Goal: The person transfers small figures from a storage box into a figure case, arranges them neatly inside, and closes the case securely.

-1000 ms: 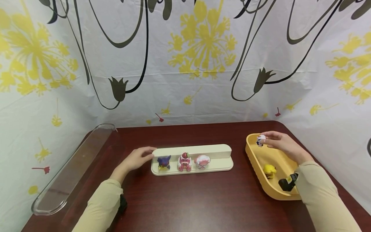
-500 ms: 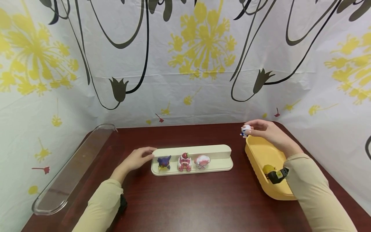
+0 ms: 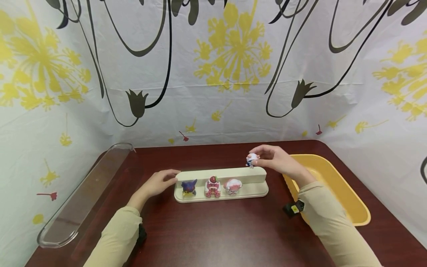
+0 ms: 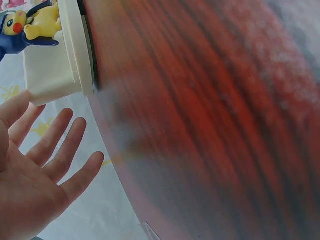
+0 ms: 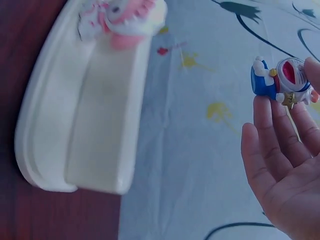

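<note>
One blue-and-white figure (image 5: 278, 82) could slip and drop onto the cream stand (image 3: 257, 188) beneath, since a person's right hand (image 3: 280, 161) pinches it only between thumb and fingertips. A low pass might also knock over the nearest occupant, the white-and-pink figure (image 3: 232, 186), and setting down too close to an edge could tip the newcomer off. At the stand's left end, the left hand (image 3: 160, 182) reaches with fingers spread; a nudge there might jolt the row, including the pink figure (image 3: 212, 186) and the dark-blue figure (image 3: 189, 187). The pinched figure sits at the right hand's fingertips, above the stand's right end and apart from it in the right wrist view, with the yellow tray (image 3: 320, 167) to the right on the worktop (image 3: 213, 230).
</note>
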A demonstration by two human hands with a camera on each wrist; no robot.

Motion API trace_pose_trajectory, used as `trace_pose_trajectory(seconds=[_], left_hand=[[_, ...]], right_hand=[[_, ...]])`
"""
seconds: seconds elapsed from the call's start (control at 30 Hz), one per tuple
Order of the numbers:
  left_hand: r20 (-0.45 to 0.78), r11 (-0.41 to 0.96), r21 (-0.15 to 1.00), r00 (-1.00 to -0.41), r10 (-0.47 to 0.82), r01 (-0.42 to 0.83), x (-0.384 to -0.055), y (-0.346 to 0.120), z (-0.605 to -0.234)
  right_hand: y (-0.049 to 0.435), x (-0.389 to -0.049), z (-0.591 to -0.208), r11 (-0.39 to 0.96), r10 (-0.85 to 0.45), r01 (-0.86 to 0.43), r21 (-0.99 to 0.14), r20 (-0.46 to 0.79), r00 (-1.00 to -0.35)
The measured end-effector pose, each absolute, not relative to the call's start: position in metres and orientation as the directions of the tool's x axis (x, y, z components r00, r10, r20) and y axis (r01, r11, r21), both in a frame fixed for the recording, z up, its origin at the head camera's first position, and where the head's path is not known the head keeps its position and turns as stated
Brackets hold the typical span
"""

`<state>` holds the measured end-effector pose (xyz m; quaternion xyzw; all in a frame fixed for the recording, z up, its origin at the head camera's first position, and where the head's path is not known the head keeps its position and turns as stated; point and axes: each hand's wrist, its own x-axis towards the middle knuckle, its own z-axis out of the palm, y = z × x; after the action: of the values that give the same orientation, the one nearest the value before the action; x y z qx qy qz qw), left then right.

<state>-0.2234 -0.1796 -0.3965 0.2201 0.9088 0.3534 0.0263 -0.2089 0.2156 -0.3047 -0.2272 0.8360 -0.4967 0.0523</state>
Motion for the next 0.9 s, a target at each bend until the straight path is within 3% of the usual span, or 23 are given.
trace_pose_trajectory(seconds=[0.27,0.9], left_hand=[[0.058,0.668,0.668,-0.918,0.393,0.329,-0.226,-0.179,-0.398],[0.081,0.672,0.654,-0.915,0.396,0.349,-0.225,-0.179,-0.398]], right_hand=[[0.207,-0.205,-0.331,0.414,-0.433,-0.297,-0.861,0.101,-0.896],[0.211,-0.190,-0.361,0.470,-0.425,-0.247,-0.847,0.028,-0.905]])
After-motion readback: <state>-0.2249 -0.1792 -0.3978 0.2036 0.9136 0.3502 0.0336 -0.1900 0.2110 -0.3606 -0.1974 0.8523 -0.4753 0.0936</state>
